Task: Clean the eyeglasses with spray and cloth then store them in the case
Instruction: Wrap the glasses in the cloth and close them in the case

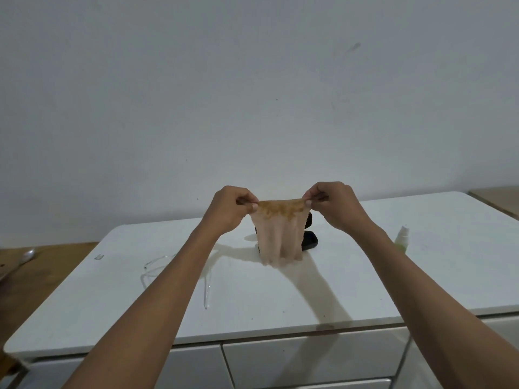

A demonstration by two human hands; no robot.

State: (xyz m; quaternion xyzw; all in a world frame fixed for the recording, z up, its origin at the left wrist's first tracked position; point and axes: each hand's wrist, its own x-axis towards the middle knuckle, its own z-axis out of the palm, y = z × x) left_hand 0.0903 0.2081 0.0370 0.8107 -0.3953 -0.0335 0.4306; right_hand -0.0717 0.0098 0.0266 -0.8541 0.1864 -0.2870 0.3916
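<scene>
- The desk point(280, 299) carries the black case point(309, 240), partly hidden behind the cloth point(280, 237).
- The cloth is pinched at its top corners by the left hand point(230, 209) and right hand point(334, 204); a slackened pinch could drop it.
- The clear eyeglasses point(157, 266), left of the case, are easily overlooked and knocked.
- The spray bottle point(402, 238), right of the case, could be toppled by the right forearm.

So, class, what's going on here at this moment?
A person holds a thin beige cloth up by its top corners, the left hand pinching one corner and the right hand the other, so it hangs spread above the white table. The clear-framed eyeglasses lie open on the table, partly hidden by the left forearm. A black case sits behind the cloth, and a small spray bottle stands off to the right. Nothing touches the glasses.
</scene>
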